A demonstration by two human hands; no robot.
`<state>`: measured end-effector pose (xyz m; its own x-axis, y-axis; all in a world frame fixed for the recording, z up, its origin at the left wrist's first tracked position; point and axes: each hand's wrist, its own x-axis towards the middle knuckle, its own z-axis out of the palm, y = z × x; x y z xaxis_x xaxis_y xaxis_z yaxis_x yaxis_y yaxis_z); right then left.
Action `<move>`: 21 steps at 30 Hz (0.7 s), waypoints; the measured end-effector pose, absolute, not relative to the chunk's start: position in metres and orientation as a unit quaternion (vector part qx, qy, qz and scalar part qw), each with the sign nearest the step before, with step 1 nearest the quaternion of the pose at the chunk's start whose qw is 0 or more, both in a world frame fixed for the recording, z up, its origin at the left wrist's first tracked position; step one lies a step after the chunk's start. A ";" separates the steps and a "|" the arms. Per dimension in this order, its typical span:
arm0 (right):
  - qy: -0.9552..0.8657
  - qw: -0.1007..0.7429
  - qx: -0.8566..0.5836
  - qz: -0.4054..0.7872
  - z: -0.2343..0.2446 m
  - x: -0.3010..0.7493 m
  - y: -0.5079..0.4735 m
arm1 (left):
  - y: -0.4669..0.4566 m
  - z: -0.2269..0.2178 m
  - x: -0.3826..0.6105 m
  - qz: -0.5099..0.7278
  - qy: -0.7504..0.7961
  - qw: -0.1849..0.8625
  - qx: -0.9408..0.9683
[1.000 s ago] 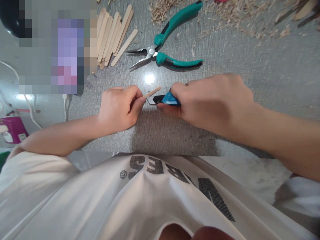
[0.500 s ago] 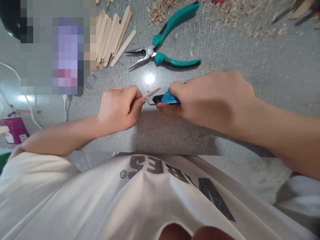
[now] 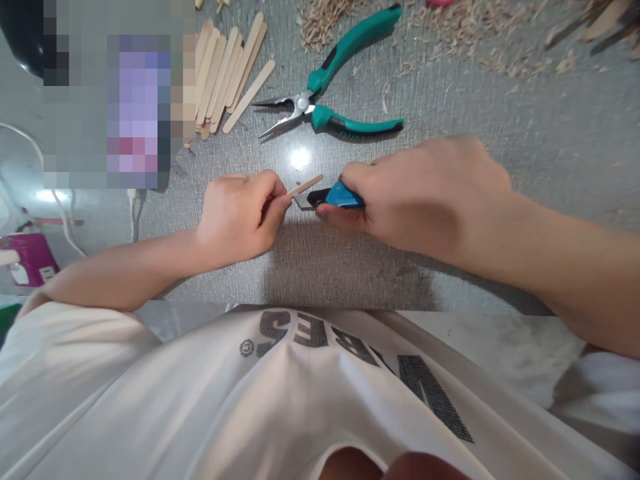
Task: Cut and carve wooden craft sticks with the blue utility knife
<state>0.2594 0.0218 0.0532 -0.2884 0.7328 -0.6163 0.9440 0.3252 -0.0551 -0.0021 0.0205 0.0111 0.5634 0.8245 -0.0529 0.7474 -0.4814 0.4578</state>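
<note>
My left hand (image 3: 245, 210) pinches a wooden craft stick (image 3: 307, 185), whose free end points right and slightly away from me. In my right hand (image 3: 420, 193) is a blue and black utility knife (image 3: 343, 195), gripped in a fist with the thumb along it. Its blade lies close beneath the stick, near my left fingertips; whether it touches the wood I cannot tell. Beyond both hands, a pair of green-handled needle-nose pliers (image 3: 301, 103) rests with its jaws spread.
Several craft sticks (image 3: 220, 80) lie in a loose bunch at the back left. Wood shavings (image 3: 460, 33) cover the far side of the grey table (image 3: 340, 267). A white cable (image 3: 134, 220) and a purple power socket block (image 3: 33, 257) are at the left, near a blurred-out patch.
My right hand and the knife have shifted very slightly to the right. The stick stays pinched at nearly the same spot, and the whole view has drifted a little.
</note>
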 end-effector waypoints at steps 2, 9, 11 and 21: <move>0.776 0.239 0.543 -0.215 0.053 0.259 0.022 | 0.020 0.012 -0.002 0.085 0.459 0.221 0.856; 0.766 0.252 0.551 -0.214 0.054 0.258 0.021 | 0.020 0.010 -0.002 0.079 0.455 0.205 0.863; 0.770 0.253 0.548 -0.209 0.053 0.259 0.020 | 0.020 0.010 -0.002 0.079 0.452 0.201 0.865; 0.767 0.260 0.551 -0.200 0.052 0.260 0.017 | 0.020 0.011 -0.002 0.078 0.452 0.207 0.864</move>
<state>0.2601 0.0172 0.0522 -0.2573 0.7424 -0.6186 0.9498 0.3122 -0.0203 -0.0023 0.0202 0.0107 0.5797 0.8131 -0.0523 0.7487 -0.5062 0.4281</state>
